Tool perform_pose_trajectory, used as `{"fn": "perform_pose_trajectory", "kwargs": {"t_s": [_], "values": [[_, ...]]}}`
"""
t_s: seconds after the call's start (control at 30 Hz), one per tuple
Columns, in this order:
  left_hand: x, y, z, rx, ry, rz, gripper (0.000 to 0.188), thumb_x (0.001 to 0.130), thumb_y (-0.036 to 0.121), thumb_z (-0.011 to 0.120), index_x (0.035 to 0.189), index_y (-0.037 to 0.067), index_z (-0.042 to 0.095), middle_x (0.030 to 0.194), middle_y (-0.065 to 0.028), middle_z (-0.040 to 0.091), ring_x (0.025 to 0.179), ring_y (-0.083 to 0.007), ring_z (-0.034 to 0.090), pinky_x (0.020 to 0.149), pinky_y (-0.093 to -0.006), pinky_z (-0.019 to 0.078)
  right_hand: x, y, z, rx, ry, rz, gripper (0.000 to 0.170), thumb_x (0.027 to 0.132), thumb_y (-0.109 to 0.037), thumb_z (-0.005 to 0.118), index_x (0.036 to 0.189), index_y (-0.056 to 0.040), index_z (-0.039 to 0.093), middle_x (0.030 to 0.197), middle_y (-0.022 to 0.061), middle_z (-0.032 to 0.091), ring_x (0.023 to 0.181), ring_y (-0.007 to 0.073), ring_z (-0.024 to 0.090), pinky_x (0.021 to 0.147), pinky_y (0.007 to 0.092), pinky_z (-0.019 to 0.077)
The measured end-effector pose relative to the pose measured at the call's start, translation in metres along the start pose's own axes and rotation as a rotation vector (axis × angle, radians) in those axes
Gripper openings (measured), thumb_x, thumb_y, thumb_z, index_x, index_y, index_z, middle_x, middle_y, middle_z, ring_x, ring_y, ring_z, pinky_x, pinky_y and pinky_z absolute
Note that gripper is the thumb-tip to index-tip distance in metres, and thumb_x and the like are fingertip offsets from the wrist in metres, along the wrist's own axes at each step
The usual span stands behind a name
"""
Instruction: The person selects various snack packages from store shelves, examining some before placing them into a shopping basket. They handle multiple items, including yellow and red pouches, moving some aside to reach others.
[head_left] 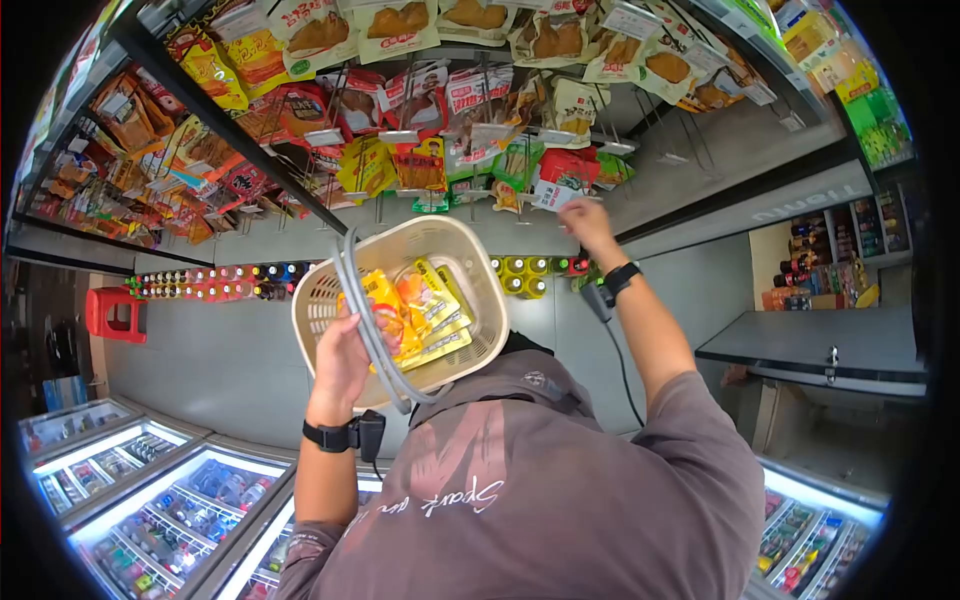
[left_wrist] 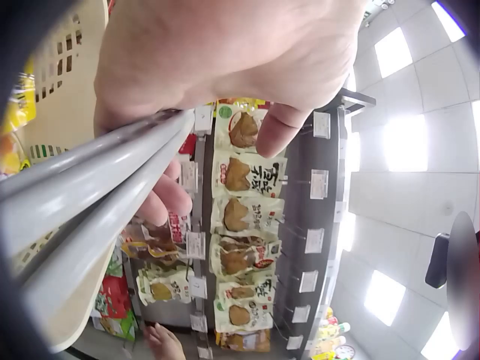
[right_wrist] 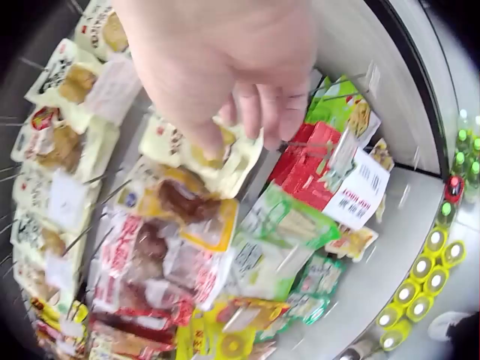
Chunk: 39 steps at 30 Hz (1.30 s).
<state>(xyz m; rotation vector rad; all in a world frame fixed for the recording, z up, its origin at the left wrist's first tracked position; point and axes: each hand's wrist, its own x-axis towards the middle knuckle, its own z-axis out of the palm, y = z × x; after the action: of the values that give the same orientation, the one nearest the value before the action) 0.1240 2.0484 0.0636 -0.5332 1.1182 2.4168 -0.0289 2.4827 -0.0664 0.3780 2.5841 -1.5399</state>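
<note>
A beige plastic basket (head_left: 318,300) hangs from grey handles (head_left: 362,295), which my left hand (head_left: 341,358) grips with curled fingers. In the left wrist view the handles (left_wrist: 112,180) run up into that hand's palm. Several yellow and orange snack packets (head_left: 440,310) lie inside the basket. My right hand (head_left: 590,226) reaches to the lowest row of hanging snacks. In the right wrist view its fingers (right_wrist: 270,120) hang apart from the thumb, right at the top edge of a red packet (right_wrist: 304,169) with a white label (right_wrist: 361,187). Nothing shows between them.
Rows of packaged snacks (head_left: 400,95) hang on hooks above and ahead. Bottles (head_left: 220,283) line the floor beneath, near a red stool (head_left: 115,314). Lit freezers (head_left: 190,520) stand behind at left. A grey lid (head_left: 810,340) juts out at right.
</note>
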Motion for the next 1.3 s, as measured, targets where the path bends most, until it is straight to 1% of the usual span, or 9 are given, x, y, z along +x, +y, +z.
{"fn": "perform_pose_trajectory", "kwargs": {"t_s": [0.03, 0.2, 0.27, 0.4, 0.63, 0.77, 1.03, 1.13, 1.3], "values": [[0.0, -0.002, 0.001, 0.023, 0.028, 0.012, 0.044, 0.084, 0.034, 0.051, 0.116, 0.003, 0.048, 0.091, -0.0101, 0.06, 0.078, -0.0263, 0.061, 0.074, -0.0412, 0.0508, 0.025, 0.018, -0.022, 0.052, 0.101, 0.087, 0.027, 0.077, -0.017, 0.071, 0.096, -0.0006, 0.062, 0.073, 0.0079, 0.065, 0.057, 0.0134, 0.061, 0.054, 0.0286, 0.0495], [-0.007, 0.008, 0.035, 0.054, 0.236, 0.09, 0.042, 0.084, 0.03, 0.054, 0.116, 0.004, 0.047, 0.086, -0.0091, 0.058, 0.072, -0.0268, 0.061, 0.067, -0.0407, 0.0506, 0.144, 0.068, -0.086, -0.007, 0.226, -0.135, 0.055, 0.074, -0.018, 0.077, 0.118, 0.0003, 0.05, 0.112, 0.0159, 0.06, 0.102, 0.0209, 0.059, 0.083, 0.0306, 0.0487], [-0.01, 0.011, 0.044, 0.068, 0.332, 0.143, 0.044, 0.084, 0.031, 0.053, 0.116, 0.003, 0.047, 0.084, -0.0094, 0.058, 0.07, -0.0258, 0.06, 0.064, -0.04, 0.05, 0.188, 0.076, -0.084, 0.416, 0.272, -0.147, 0.071, 0.075, -0.016, 0.077, 0.133, -0.0015, 0.039, 0.131, 0.0184, 0.047, 0.12, 0.0255, 0.048, 0.093, 0.0326, 0.0449], [-0.017, 0.013, 0.053, 0.062, 0.468, 0.183, 0.043, 0.084, 0.033, 0.051, 0.114, 0.002, 0.048, 0.083, -0.0091, 0.058, 0.067, -0.0235, 0.058, 0.062, -0.0378, 0.0493, 0.242, 0.07, -0.095, 0.31, 0.115, -0.296, 0.089, 0.072, -0.007, 0.075, 0.145, -0.0048, 0.023, 0.144, 0.0168, 0.035, 0.135, 0.0284, 0.029, 0.105, 0.0353, 0.0321], [-0.026, 0.015, 0.08, 0.089, 0.605, 0.254, 0.042, 0.085, 0.034, 0.051, 0.112, 0.002, 0.049, 0.082, -0.0077, 0.058, 0.065, -0.0218, 0.058, 0.06, -0.0364, 0.0482, 0.255, 0.014, -0.102, 0.514, -0.155, -0.286, 0.085, 0.067, -0.007, 0.078, 0.138, -0.0027, 0.032, 0.132, 0.0122, 0.046, 0.122, 0.0221, 0.043, 0.102, 0.0309, 0.0336], [-0.023, 0.014, 0.083, 0.069, 0.597, 0.244, 0.042, 0.084, 0.035, 0.051, 0.111, 0.003, 0.05, 0.082, -0.0078, 0.059, 0.065, -0.022, 0.058, 0.06, -0.0361, 0.0474, 0.279, 0.033, -0.096, 0.412, -0.188, -0.236, 0.086, 0.062, -0.008, 0.082, 0.133, -0.0019, 0.036, 0.125, 0.0103, 0.051, 0.116, 0.0213, 0.048, 0.099, 0.0292, 0.0366], [-0.013, 0.007, 0.08, 0.052, 0.568, 0.201, 0.045, 0.083, 0.039, 0.05, 0.11, 0.003, 0.051, 0.083, -0.0074, 0.059, 0.065, -0.0233, 0.057, 0.06, -0.0368, 0.0465, 0.256, 0.019, -0.086, 0.471, -0.08, -0.367, 0.071, 0.065, -0.009, 0.082, 0.125, -0.0014, 0.045, 0.117, 0.0082, 0.057, 0.11, 0.0179, 0.052, 0.096, 0.0281, 0.0391], [-0.014, 0.003, 0.083, 0.055, 0.587, 0.19, 0.045, 0.083, 0.039, 0.05, 0.11, 0.003, 0.05, 0.083, -0.0073, 0.058, 0.066, -0.0228, 0.057, 0.06, -0.0365, 0.0459, 0.256, 0.024, -0.083, 0.534, -0.184, -0.224, 0.066, 0.067, -0.009, 0.081, 0.123, -0.0019, 0.048, 0.116, 0.0079, 0.058, 0.107, 0.0159, 0.053, 0.093, 0.0273, 0.0414], [-0.013, -0.003, 0.087, 0.076, 0.537, 0.189, 0.046, 0.083, 0.039, 0.05, 0.111, 0.003, 0.049, 0.082, -0.0078, 0.058, 0.067, -0.0222, 0.057, 0.061, -0.0361, 0.046, 0.261, 0.024, -0.078, 0.444, -0.009, -0.315, 0.054, 0.073, -0.011, 0.078, 0.119, -0.0006, 0.053, 0.109, 0.0063, 0.062, 0.096, 0.0131, 0.058, 0.082, 0.0262, 0.0462]]}}
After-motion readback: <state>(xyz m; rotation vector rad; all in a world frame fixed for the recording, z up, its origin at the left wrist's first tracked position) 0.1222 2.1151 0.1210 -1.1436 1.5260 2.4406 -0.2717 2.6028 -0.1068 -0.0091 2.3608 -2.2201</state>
